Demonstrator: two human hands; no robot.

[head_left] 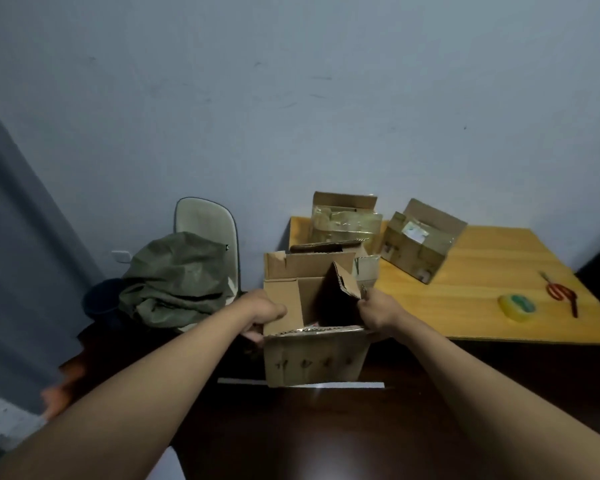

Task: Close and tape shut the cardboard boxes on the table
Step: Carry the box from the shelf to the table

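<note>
No text can be read with certainty. The open cardboard box (pixel 314 358) has a row of dark printed marks on its front wall, below the fingers of both hands, but they are too blurred. A white label (pixel 414 231) on a far box (pixel 421 242) is also unreadable.

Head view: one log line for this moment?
open cardboard box | left hand grips left wall | right hand pinches right flap | tape roll untouched

dim, bluish | soft blur throughout | wide-angle bending at edges
</note>
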